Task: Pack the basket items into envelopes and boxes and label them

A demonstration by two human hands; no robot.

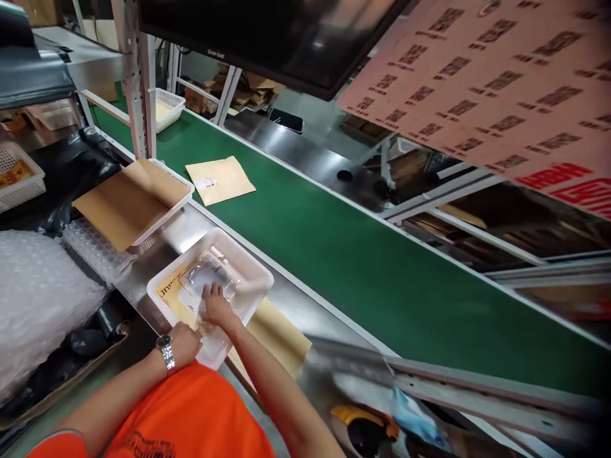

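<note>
A white plastic basket (258, 280) stands on the metal bench in front of me. Inside lie a clear plastic bag (210, 275) with a pale, printed item in it and a yellow-tan paper envelope (172, 292) with dark lettering. My right hand (218, 306) reaches over the near side into the basket, its fingers slightly apart against the bag's near edge. My left hand (185, 343), below a metal wristwatch, is closed at the basket's near left rim; its fingertips are hidden. Beside the basket on the right, a tan paper envelope (281, 334) lies partly under my right forearm.
A green conveyor belt (353, 261) runs past the bench, carrying a labelled envelope (220, 179) and a farther white basket (168, 109). Brown cardboard (133, 200) covers another basket. Bubble wrap (42, 299) bulges at left. A monitor (272, 38) and a pink QR-code sheet (491, 83) hang overhead.
</note>
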